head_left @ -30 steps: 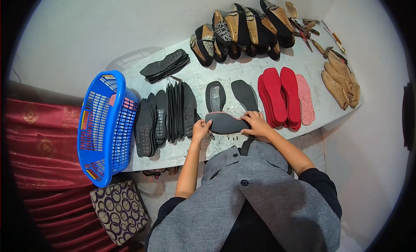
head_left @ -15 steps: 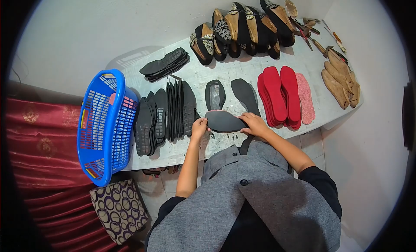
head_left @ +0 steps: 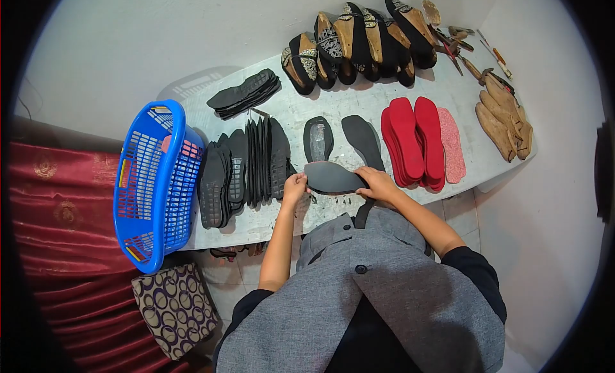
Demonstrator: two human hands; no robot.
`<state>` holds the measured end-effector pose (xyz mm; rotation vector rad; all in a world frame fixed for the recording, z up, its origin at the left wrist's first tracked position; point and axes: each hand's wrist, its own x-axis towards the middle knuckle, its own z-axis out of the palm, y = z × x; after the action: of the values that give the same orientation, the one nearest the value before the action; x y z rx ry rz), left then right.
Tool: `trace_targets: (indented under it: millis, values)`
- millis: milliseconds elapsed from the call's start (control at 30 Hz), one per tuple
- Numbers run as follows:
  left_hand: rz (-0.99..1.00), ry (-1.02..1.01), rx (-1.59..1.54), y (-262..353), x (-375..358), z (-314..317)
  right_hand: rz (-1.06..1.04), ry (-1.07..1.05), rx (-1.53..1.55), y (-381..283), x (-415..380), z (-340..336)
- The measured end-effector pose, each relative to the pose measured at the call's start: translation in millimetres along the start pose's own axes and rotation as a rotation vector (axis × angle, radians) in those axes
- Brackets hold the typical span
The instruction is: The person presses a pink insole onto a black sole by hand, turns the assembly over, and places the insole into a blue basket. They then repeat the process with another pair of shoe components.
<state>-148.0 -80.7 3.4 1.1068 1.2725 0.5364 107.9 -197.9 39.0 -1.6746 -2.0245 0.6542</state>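
A dark grey shoe sole (head_left: pixel 330 178) lies crosswise near the front edge of the grey worktable (head_left: pixel 359 107), held at both ends. My left hand (head_left: pixel 295 188) grips its left end and my right hand (head_left: pixel 378 184) presses on its right end. Just behind it lie a black sole with a pale patch (head_left: pixel 318 139) and a plain dark insole (head_left: pixel 363 140).
A row of black outsoles (head_left: pixel 243 168) stands left of my hands, another pile (head_left: pixel 245 95) behind. A blue basket (head_left: pixel 154 184) leans at the table's left end. Red insoles (head_left: pixel 413 142), a pink insole (head_left: pixel 451 145), wooden lasts (head_left: pixel 503 120) and finished shoes (head_left: pixel 362 43) fill the right and back.
The held sole has shifted slightly away from me and its pink edge no longer shows; both hands keep their grip.
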Motion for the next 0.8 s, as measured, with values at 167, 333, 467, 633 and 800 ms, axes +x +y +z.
trace_targets:
  millis: [167,333,467,633,800]
  values:
    - [-0.004,-0.022,-0.019,-3.1,2.9,-0.8,-0.003,0.002,-0.013,-1.1,-0.8,-1.5]
    - [0.014,-0.021,0.017,-4.7,3.2,-0.9,-0.001,-0.014,-0.041,-1.8,0.2,-1.1]
    - [0.011,-0.025,0.02,-3.7,1.9,0.9,0.016,-0.035,-0.057,-2.0,1.0,-0.6]
    - [0.041,-0.004,0.037,-10.7,5.1,1.0,0.012,-0.045,-0.083,-3.9,0.6,-1.3]
    - [0.08,0.045,0.06,-16.7,7.4,3.0,-0.111,0.038,-0.165,-13.5,7.8,-4.6]
